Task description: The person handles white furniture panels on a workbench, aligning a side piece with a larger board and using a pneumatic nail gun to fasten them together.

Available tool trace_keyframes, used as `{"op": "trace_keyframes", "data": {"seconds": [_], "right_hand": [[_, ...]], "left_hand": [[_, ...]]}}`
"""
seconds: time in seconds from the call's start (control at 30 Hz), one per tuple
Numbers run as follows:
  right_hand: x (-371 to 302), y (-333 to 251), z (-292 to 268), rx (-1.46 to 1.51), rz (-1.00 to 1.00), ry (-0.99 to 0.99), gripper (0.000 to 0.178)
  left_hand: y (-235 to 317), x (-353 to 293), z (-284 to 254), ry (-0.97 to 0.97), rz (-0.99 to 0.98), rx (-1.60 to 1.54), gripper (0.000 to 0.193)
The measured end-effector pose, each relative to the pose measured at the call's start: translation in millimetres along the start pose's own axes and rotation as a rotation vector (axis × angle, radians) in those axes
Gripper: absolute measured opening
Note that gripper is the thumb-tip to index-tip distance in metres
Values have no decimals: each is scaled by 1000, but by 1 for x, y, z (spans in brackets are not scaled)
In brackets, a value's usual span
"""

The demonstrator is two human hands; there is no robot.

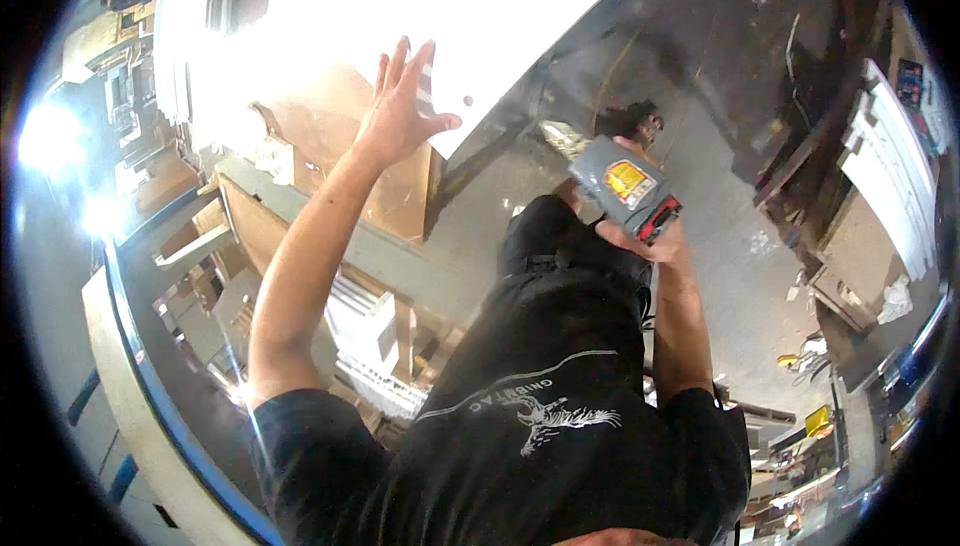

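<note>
Left hand [398,118]: grip is spread, at 11 o'clock, by the white board [490,21]
Right hand [667,245]: grip is wrapped around grey power tool [612,182], at 2 o'clock

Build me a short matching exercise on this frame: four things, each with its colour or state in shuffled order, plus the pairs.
Things:
1. left hand
2. right hand
3. power tool
4. panel

Descriptions:
A. white, with a small dark hole near its corner
B. gripping the tool
C. grey, with a yellow label
D. fingers spread apart

Pairs: 1-D, 2-B, 3-C, 4-A
</note>
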State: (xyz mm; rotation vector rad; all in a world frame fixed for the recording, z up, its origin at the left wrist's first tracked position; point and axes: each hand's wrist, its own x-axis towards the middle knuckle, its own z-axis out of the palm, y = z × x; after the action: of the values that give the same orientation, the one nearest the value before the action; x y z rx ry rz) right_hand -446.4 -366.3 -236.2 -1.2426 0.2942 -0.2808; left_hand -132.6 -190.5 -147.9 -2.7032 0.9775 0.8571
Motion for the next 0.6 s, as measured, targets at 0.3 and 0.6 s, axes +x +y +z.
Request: {"op": "trace_keyframes", "data": {"seconds": [0.3,0.6], "right_hand": [[-22,-81,-107,-386,96,326,90],[62,-130,-135,-537,182,394,91]], "left_hand": [[39,-91,100,297,28,-47,89],[52,-98,104,584,-12,-235,61]]}}
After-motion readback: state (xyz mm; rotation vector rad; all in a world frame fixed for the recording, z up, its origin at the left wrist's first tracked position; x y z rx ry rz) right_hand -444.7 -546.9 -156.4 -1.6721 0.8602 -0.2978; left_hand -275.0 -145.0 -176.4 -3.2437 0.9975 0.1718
